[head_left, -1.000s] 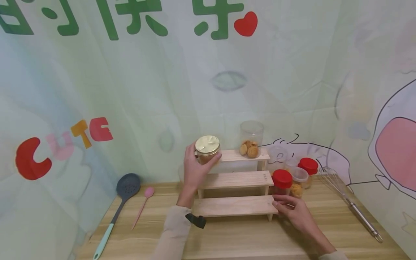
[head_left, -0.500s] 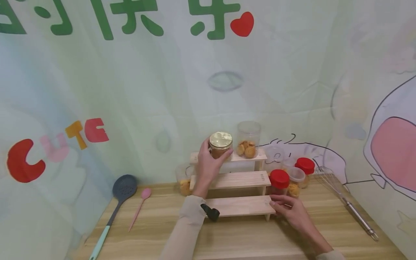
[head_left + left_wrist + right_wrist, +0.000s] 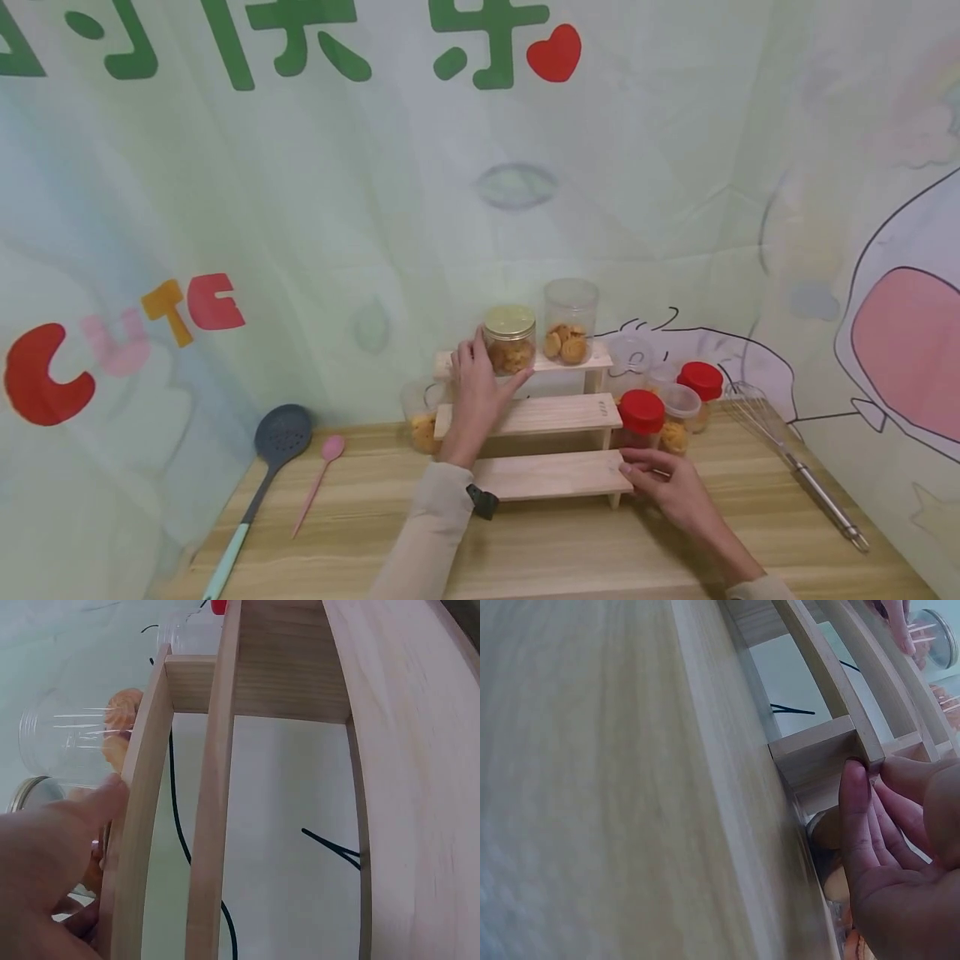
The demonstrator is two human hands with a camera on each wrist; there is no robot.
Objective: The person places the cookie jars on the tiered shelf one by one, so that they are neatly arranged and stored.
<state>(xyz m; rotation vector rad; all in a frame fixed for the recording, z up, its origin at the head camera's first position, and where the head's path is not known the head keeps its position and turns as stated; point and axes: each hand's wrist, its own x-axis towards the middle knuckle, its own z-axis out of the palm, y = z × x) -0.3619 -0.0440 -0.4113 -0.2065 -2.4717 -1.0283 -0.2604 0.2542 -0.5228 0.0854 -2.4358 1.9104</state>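
Observation:
A clear jar of cookies with a gold lid [image 3: 512, 348] stands upright on the top step of a three-step wooden display stand [image 3: 551, 476]. My left hand [image 3: 477, 390] holds this jar low down, fingers along its left side and thumb at its lower front; the left wrist view shows the thumb [image 3: 101, 796] by the step's edge. Just right of it is a taller open jar [image 3: 572, 321], partly filled with cookies. At the stand's lowest step, my right hand [image 3: 670, 485] pinches the right end between thumb and fingertips, clearly seen in the right wrist view [image 3: 900, 840].
Right of the stand are jars with red lids [image 3: 642, 411] and a small clear-topped tub [image 3: 678, 412]. A whisk [image 3: 806, 479] lies at the far right. On the left lie a slotted skimmer [image 3: 279, 446] and a pink spoon [image 3: 326, 462]. Another cookie jar [image 3: 422, 425] stands behind the stand's left end.
My left hand has carried the gold-lidded jar rightward and set it down beside the open jar; it was tilted and now stands upright. My right hand keeps its place on the lowest step.

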